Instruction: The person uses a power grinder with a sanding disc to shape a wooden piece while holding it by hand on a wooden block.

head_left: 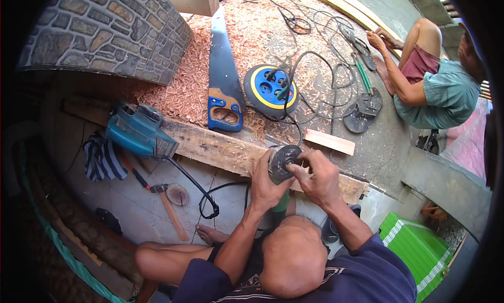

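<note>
An angle grinder with a green body [281,202] is held upright over the plank, its round black head end [285,160] facing up. My left hand [265,186] wraps around the grinder just below that end, fingers closed. On the other side, my right hand [316,176] pinches at the middle of the black round part with thumb and fingers. Whatever small part lies between those fingertips is hidden. Below the hands runs a rough wooden plank [215,148]. A teal electric planer [139,131] rests on its left part.
A handsaw [224,66] and a blue cable reel [270,90] lie beyond the plank among wood shavings. Cords snake across the floor. A hammer [170,211] lies at near left, a green bundle [417,253] at near right. Another person [436,87] sits at far right.
</note>
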`<state>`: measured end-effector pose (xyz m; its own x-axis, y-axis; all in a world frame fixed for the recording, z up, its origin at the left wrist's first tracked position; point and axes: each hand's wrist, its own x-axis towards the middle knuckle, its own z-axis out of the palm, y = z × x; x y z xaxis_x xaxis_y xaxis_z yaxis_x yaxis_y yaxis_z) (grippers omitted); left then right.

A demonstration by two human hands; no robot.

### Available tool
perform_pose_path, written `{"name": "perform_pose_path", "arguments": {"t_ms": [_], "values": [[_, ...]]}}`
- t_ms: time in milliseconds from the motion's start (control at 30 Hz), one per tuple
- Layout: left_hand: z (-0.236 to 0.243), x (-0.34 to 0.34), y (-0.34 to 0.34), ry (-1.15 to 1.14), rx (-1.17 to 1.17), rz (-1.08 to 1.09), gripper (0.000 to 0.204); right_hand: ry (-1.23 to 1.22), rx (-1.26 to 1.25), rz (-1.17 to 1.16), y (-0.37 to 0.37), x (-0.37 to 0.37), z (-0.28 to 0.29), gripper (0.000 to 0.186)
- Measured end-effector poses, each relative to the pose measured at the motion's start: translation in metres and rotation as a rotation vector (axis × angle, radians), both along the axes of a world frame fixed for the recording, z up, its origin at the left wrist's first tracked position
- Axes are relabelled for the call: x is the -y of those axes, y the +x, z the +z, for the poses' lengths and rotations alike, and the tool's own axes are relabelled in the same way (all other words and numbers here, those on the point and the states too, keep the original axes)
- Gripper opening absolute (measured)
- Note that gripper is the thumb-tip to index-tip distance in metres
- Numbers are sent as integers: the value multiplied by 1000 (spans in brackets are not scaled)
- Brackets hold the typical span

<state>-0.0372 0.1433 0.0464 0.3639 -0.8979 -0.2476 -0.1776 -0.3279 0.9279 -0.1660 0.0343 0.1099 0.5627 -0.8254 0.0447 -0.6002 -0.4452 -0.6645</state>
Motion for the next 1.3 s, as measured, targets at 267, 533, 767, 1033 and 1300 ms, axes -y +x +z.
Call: {"name": "perform_pose_path", "arguments": {"t_ms": [267, 533, 767, 1033, 1300], "values": [[-15, 1, -2, -77, -106, 89, 79, -147, 48, 336, 0, -13, 15, 46], [-27, -4, -4, -82, -121, 136, 81, -298, 47, 145, 20, -34, 21, 74], [-19, 6, -3, -160, -161, 146, 71, -205, 43, 82, 15, -33, 10, 83], [-27, -3, 1, -133, -92, 108, 80, -178, 103, 44, 22, -33, 18, 82], [-22, 8, 0, -154, -131, 150, 71, -122, 91, 69, 15, -38, 11, 81]]}}
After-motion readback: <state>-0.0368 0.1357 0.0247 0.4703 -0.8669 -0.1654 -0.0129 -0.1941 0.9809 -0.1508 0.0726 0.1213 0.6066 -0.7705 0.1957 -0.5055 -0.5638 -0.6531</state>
